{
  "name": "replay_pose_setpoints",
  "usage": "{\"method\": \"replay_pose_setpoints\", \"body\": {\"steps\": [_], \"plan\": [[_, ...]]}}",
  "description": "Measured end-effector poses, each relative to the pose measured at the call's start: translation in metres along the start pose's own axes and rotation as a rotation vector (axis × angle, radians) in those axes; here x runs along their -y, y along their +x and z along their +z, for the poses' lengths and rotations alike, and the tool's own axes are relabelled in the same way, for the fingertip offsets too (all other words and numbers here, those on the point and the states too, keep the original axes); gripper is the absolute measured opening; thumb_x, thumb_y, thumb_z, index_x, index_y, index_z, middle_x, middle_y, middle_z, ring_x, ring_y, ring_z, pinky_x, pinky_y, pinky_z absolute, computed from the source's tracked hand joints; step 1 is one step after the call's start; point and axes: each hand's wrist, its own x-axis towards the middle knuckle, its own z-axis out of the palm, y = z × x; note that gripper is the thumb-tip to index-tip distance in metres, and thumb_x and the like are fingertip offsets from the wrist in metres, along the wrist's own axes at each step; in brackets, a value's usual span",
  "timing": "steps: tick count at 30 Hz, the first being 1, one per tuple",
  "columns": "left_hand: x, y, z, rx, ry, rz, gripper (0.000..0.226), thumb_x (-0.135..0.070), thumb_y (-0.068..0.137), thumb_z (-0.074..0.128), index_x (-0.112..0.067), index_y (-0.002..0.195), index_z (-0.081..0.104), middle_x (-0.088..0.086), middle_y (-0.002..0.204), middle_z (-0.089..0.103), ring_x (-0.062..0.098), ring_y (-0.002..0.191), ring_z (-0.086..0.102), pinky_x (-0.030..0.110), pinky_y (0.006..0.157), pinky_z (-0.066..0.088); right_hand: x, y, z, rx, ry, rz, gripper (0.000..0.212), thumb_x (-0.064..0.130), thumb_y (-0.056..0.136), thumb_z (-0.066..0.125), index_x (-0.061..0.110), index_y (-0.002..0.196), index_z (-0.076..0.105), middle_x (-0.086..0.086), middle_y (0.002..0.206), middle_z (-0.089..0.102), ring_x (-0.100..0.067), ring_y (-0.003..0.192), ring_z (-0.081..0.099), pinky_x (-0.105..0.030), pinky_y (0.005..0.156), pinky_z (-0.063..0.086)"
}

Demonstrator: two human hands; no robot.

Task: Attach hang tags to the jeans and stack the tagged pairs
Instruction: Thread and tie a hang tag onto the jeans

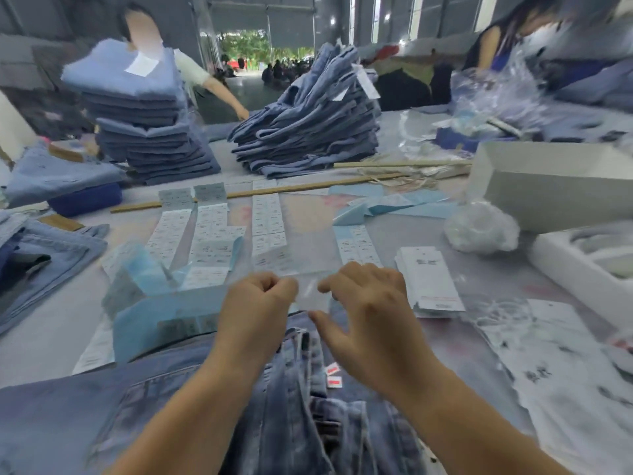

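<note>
Both hands are raised over a pair of jeans (191,399) spread on the near edge of the worktop (308,214). The left hand (255,310) is curled into a fist, its fingers pinching one end of a thin, see-through strip (310,293); the picture is too blurred to tell what the strip is. The right hand (363,303) has its fingers bent and spread, the fingertips at the strip's other end, but whether they grip it or only touch it I cannot tell. Just right of that hand lies a stack of white hang tags (431,279) on the worktop. Sheets of small printed labels (267,214) lie in rows beyond the hands, with light blue backing paper (164,310) to their left. Farther back stand two tall piles of folded jeans (308,132), one with a white tag on top. A white box (555,186) and a crumpled plastic bag (481,228) sit on the right.
</note>
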Motion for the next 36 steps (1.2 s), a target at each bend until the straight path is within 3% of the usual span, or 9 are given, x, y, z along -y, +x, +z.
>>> {"method": "replay_pose_setpoints", "body": {"steps": [5,9,11,14,17,20,25,30,36], "plan": [[-0.017,-0.007,0.057,0.219,-0.125,-0.135,0.042,-0.006,0.080,0.055,-0.022,0.044,0.042,-0.002,0.048,0.034,0.013,0.044,0.027,0.021,0.041,0.023,-0.034,-0.025,-0.020,-0.069,-0.072,0.034,0.007,0.023,0.082,0.067,0.017,0.078,0.069,0.003,0.078,0.062,-0.022,0.075,0.059,-0.040,0.075,0.042],[-0.027,-0.011,0.089,0.319,-0.230,-0.165,0.045,-0.011,0.088,0.056,-0.020,0.045,0.057,-0.003,0.045,0.040,0.011,0.041,0.033,0.023,0.045,0.027,-0.062,-0.034,-0.031,-0.104,-0.041,0.122,0.008,0.018,0.082,0.063,0.017,0.082,0.071,0.004,0.078,0.064,-0.019,0.073,0.060,-0.040,0.074,0.044],[-0.030,-0.011,0.102,0.375,-0.274,-0.150,0.034,-0.022,0.095,0.056,-0.017,0.063,0.065,-0.002,0.048,0.044,0.009,0.042,0.034,0.022,0.045,0.028,-0.077,-0.036,-0.035,-0.110,0.094,0.219,0.011,0.014,0.087,0.061,0.016,0.080,0.070,0.006,0.075,0.064,-0.013,0.070,0.058,-0.036,0.070,0.046],[-0.025,-0.004,0.121,0.380,-0.170,-0.058,0.024,-0.028,0.096,0.060,-0.014,0.076,0.065,-0.007,0.054,0.052,0.007,0.047,0.040,0.019,0.048,0.034,-0.108,-0.038,-0.041,-0.135,0.426,0.523,0.018,0.008,0.089,0.064,0.019,0.075,0.069,0.008,0.069,0.067,-0.005,0.071,0.062,-0.013,0.058,0.045],[-0.020,0.006,0.144,0.378,0.025,0.025,0.009,-0.021,0.092,0.065,-0.018,0.083,0.064,-0.009,0.069,0.062,0.005,0.060,0.052,0.021,0.058,0.042,-0.142,-0.035,-0.042,-0.074,0.760,0.820,0.023,0.006,0.090,0.062,0.015,0.071,0.071,0.007,0.069,0.072,-0.004,0.063,0.065,-0.016,0.055,0.049],[-0.017,0.014,0.169,0.490,0.120,-0.016,0.012,-0.020,0.091,0.066,-0.019,0.079,0.065,-0.005,0.074,0.064,0.011,0.067,0.054,0.026,0.064,0.044,-0.166,-0.032,-0.041,-0.069,0.908,0.921,0.027,0.003,0.090,0.061,0.014,0.067,0.069,0.003,0.060,0.066,-0.004,0.048,0.052,-0.019,0.051,0.042],[-0.015,0.024,0.200,0.517,0.172,0.017,0.019,-0.015,0.088,0.064,-0.019,0.069,0.065,-0.004,0.068,0.064,0.014,0.064,0.053,0.029,0.064,0.043,-0.192,-0.027,-0.039,-0.072,0.845,0.956,0.018,-0.003,0.085,0.062,0.009,0.072,0.067,0.000,0.056,0.059,-0.008,0.044,0.044,-0.017,0.042,0.036],[-0.009,0.042,0.218,0.497,0.190,-0.033,0.015,-0.017,0.087,0.063,-0.016,0.073,0.067,-0.006,0.066,0.065,0.010,0.061,0.054,0.025,0.060,0.044,-0.210,-0.016,-0.023,-0.076,0.686,0.902,0.022,-0.001,0.087,0.060,0.018,0.076,0.066,0.015,0.053,0.063,0.005,0.044,0.053,-0.009,0.045,0.039],[0.006,0.055,0.224,0.390,0.274,0.010,0.030,-0.030,0.094,0.056,-0.010,0.073,0.064,-0.003,0.068,0.065,0.014,0.060,0.055,0.028,0.054,0.043,-0.220,-0.007,0.008,-0.061,0.523,0.813,0.023,0.005,0.092,0.056,0.025,0.082,0.063,0.007,0.079,0.066,-0.008,0.072,0.061,-0.017,0.062,0.046]]}}
